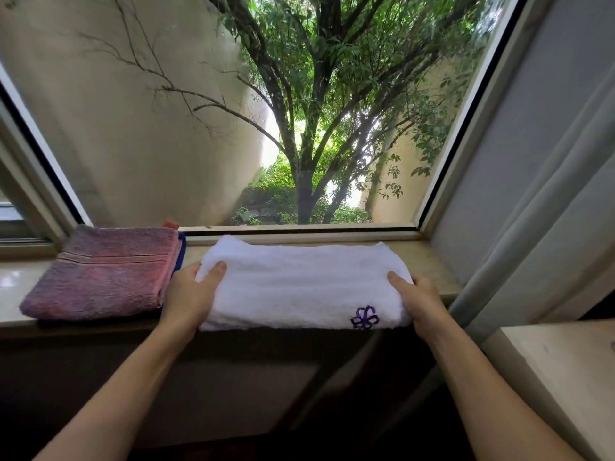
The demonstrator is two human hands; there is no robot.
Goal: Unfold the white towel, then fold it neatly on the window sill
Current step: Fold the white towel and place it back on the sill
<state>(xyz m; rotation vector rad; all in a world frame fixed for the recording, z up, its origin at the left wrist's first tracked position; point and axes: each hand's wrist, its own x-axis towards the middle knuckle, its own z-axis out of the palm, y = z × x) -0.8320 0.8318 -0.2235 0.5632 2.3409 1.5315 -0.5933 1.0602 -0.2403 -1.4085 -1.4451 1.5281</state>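
The thick white terry towel (301,284) lies folded into a long rectangle on the pale stone window sill (429,261), with its front edge at the front edge of the sill. A purple embroidered flower emblem (364,317) shows near its front right corner. The left hand (191,294) grips the left end of the towel, thumb on top and the other fingers hidden under the fabric. The right hand (421,299) grips the right end in the same way. Just to the left lies a folded pink and purple towel (103,272), on top of something blue (180,252). Behind the glass stands a green tree (309,104). A grey curtain (539,201) hangs at the right.
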